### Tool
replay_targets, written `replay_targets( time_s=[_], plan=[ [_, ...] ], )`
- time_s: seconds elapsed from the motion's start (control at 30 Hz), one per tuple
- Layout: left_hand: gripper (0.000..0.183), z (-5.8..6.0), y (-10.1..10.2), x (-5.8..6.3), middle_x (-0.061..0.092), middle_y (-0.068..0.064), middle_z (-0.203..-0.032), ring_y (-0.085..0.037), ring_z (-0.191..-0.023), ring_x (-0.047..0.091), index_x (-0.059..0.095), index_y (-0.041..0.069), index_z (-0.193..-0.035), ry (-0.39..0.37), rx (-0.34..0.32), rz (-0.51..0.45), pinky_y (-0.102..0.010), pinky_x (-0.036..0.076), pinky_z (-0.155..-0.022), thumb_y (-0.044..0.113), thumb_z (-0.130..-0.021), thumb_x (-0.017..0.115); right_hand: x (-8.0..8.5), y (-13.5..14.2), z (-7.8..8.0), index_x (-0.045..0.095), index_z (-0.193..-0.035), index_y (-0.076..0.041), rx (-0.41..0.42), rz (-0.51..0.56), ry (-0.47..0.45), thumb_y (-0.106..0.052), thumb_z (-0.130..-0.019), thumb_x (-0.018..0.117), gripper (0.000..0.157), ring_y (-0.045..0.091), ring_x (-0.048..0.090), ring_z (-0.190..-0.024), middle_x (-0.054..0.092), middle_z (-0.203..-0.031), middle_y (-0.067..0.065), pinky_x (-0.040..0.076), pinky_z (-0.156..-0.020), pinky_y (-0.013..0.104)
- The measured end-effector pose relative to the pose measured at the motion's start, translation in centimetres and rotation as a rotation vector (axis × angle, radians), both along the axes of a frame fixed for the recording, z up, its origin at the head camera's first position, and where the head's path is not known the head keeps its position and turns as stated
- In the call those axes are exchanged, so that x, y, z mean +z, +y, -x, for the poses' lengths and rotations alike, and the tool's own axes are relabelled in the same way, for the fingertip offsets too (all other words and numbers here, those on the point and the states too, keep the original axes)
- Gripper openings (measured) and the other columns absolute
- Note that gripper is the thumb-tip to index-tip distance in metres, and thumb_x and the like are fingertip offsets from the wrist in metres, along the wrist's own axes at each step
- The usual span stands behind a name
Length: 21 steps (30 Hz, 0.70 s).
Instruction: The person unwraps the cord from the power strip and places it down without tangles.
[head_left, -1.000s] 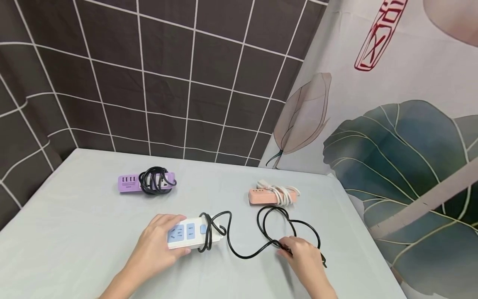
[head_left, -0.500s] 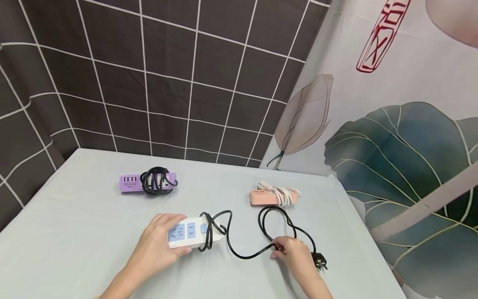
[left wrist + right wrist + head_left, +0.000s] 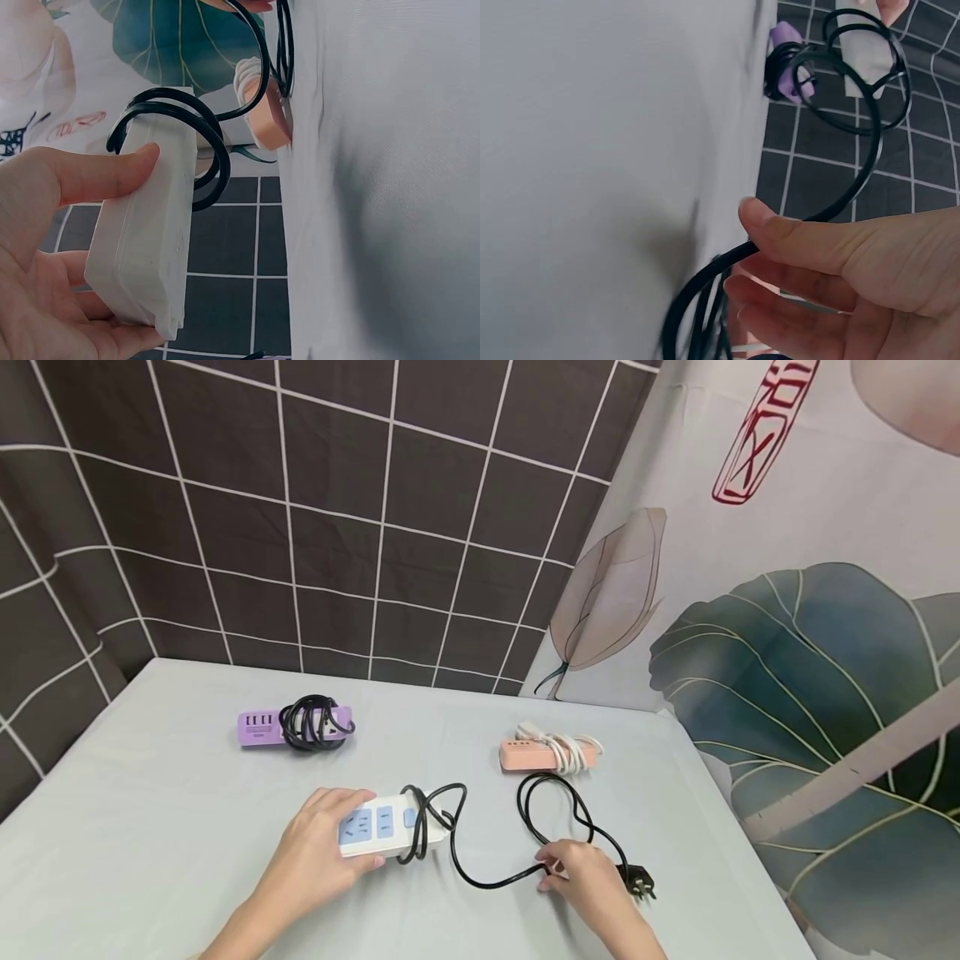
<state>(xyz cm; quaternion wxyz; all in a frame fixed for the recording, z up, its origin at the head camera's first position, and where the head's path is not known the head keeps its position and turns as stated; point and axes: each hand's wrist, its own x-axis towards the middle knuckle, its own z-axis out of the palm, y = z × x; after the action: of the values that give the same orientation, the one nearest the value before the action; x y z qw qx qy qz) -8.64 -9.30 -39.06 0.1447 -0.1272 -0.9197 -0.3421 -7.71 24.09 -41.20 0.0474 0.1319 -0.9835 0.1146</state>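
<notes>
In the head view my left hand point(image 3: 318, 839) grips the left end of a white power strip point(image 3: 386, 852) with blue socket panels. The left wrist view shows the thumb on one side of the strip and the fingers on the other. A black cord point(image 3: 491, 887) loops round the strip's right end and runs rightward. My right hand point(image 3: 588, 881) pinches that cord between thumb and fingers, clearly seen in the right wrist view. Beyond this hand the cord makes a loose loop on the table, and its black plug point(image 3: 639, 881) lies just right of the hand.
A purple power strip point(image 3: 258, 728) wrapped in black cord lies at the back left of the white table point(image 3: 150, 827). Behind the loose loop sits a pink power strip point(image 3: 521, 755) wrapped in white cord. A dark gridded cloth point(image 3: 337, 527) hangs behind the table.
My right hand has slid a little leftward along the cord, and the plug has come out from behind it. The left hand and the white strip stay almost in place.
</notes>
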Motion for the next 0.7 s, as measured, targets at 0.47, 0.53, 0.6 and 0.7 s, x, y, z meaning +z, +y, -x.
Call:
replay_targets(
  time_s=[0.47, 0.53, 0.6, 0.7],
  plan=[
    [0.069, 0.1, 0.0, 0.0, 0.066, -0.008, -0.113, -0.023, -0.105, 0.057, 0.066, 0.006, -0.117, -0.007, 0.006, 0.001, -0.046, 0.048, -0.087, 0.018, -0.053, 0.09, 3.6, -2.1, 0.3, 0.073, -0.093, -0.02, 0.027, 0.002, -0.03, -0.028, -0.062, 0.086, 0.035, 0.007, 0.065, -0.077, 0.072, -0.085, -0.008, 0.049, -0.062, 0.023],
    [0.07, 0.1, 0.0, 0.0, 0.066, -0.009, -0.113, -0.024, -0.106, 0.057, 0.066, 0.006, -0.117, -0.013, 0.005, 0.001, -0.047, 0.049, -0.087, 0.018, -0.053, 0.09, 4.0, -2.5, 0.4, 0.073, -0.095, -0.019, 0.029, 0.02, -0.061, -0.028, -0.061, 0.086, 0.037, 0.009, 0.065, -0.079, 0.072, -0.086, -0.007, 0.049, -0.064, 0.025],
    [0.069, 0.0, 0.0, 0.1, 0.066, -0.009, -0.114, -0.024, -0.107, 0.057, 0.066, 0.006, -0.117, -0.019, 0.003, 0.002, -0.048, 0.049, -0.088, 0.019, -0.053, 0.09, 4.5, -2.8, 0.5, 0.073, -0.096, -0.019, 0.029, 0.031, -0.074, -0.028, -0.062, 0.086, 0.038, 0.01, 0.065, -0.08, 0.072, -0.088, -0.007, 0.05, -0.064, 0.026],
    [0.07, 0.0, 0.0, 0.1, 0.066, -0.01, -0.114, -0.024, -0.107, 0.057, 0.066, 0.006, -0.118, -0.027, 0.004, 0.003, -0.048, 0.049, -0.088, 0.019, -0.053, 0.09, 5.1, -3.5, 0.8, 0.073, -0.097, -0.019, 0.025, 0.039, -0.055, -0.028, -0.064, 0.085, 0.036, 0.011, 0.066, -0.083, 0.072, -0.09, -0.007, 0.051, -0.066, 0.028]
  ],
)
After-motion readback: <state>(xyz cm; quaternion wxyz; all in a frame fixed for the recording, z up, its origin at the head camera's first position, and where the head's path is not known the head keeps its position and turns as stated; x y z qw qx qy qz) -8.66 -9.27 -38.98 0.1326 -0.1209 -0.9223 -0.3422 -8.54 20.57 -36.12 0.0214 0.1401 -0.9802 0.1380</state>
